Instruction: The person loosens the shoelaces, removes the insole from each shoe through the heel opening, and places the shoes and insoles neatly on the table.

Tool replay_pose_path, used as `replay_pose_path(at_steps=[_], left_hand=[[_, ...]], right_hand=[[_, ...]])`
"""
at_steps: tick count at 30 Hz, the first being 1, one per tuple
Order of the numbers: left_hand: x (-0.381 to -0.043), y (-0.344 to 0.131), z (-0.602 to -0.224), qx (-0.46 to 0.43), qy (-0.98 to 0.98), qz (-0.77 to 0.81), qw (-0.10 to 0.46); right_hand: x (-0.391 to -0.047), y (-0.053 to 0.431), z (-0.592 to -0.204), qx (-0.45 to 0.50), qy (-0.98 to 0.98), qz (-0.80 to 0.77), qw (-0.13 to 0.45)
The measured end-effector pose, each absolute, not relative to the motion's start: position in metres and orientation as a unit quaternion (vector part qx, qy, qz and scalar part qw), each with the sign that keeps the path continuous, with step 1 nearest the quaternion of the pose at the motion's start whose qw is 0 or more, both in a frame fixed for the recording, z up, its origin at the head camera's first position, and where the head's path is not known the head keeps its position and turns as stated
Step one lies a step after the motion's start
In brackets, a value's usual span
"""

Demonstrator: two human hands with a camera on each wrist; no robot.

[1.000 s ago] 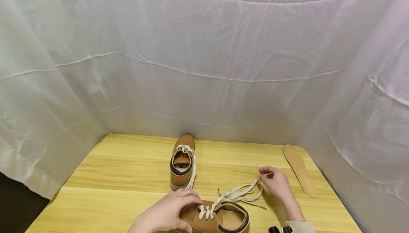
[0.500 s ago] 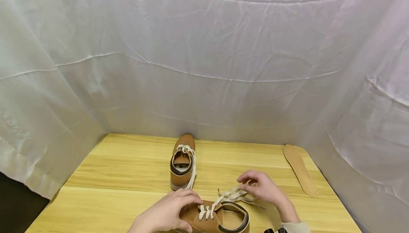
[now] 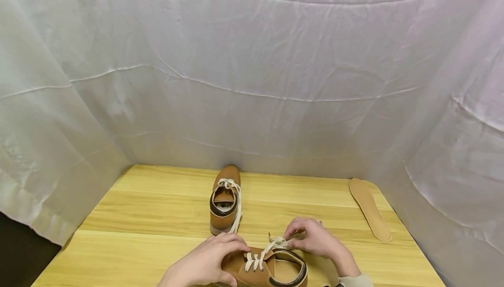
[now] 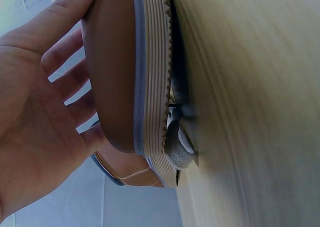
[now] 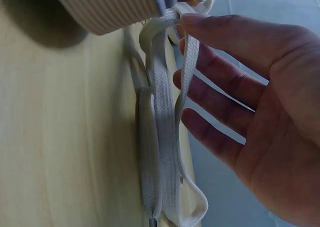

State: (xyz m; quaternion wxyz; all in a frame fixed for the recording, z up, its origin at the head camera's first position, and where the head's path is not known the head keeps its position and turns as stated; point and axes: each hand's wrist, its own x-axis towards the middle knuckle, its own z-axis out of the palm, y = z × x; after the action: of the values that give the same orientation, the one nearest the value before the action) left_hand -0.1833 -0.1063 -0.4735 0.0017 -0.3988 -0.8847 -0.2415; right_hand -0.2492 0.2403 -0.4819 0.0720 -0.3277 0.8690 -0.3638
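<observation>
A brown shoe point(image 3: 238, 274) with a dark collar lies at the front of the wooden table, toe to the left. My left hand point(image 3: 206, 258) grips it across the toe; in the left wrist view the thumb and fingers point(image 4: 75, 84) lie on opposite sides. The cream shoelace point(image 3: 269, 247) runs through the eyelets and trails beyond the collar. My right hand point(image 3: 313, 239) pinches this lace beside the shoe's opening. In the right wrist view the thumb point(image 5: 220, 27) presses on the lace, and its long loops hang below. The fingertips behind the lace are partly hidden.
A second brown shoe point(image 3: 222, 221) stands farther back, toe toward the curtain, its laces draped on the right side. A tan insole point(image 3: 368, 208) lies at the table's right edge. Grey cloth point(image 3: 252, 103) walls in the back and sides.
My right hand has moved left and toward the shoe, sliding along to the part of the lace near the collar. My left hand and the shoe stay in place.
</observation>
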Motion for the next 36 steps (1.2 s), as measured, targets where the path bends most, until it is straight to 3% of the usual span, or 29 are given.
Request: replay_pose_path(at_steps=[15, 28, 36], left_hand=[[-0.1836, -0.1062, -0.4736, -0.400, -0.884, -0.241, 0.003], [-0.1835, -0.1068, -0.4728, -0.399, -0.883, -0.247, -0.009], [-0.1832, -0.1069, -0.4731, -0.401, -0.882, -0.246, -0.003]], right_hand=[[-0.2479, 0.2412, -0.4802, -0.272, 0.886, -0.366, 0.081], [-0.2530, 0.2441, -0.4791, -0.270, 0.889, -0.360, -0.078], [-0.2555, 0.2446, -0.4794, -0.195, 0.895, -0.376, -0.138]])
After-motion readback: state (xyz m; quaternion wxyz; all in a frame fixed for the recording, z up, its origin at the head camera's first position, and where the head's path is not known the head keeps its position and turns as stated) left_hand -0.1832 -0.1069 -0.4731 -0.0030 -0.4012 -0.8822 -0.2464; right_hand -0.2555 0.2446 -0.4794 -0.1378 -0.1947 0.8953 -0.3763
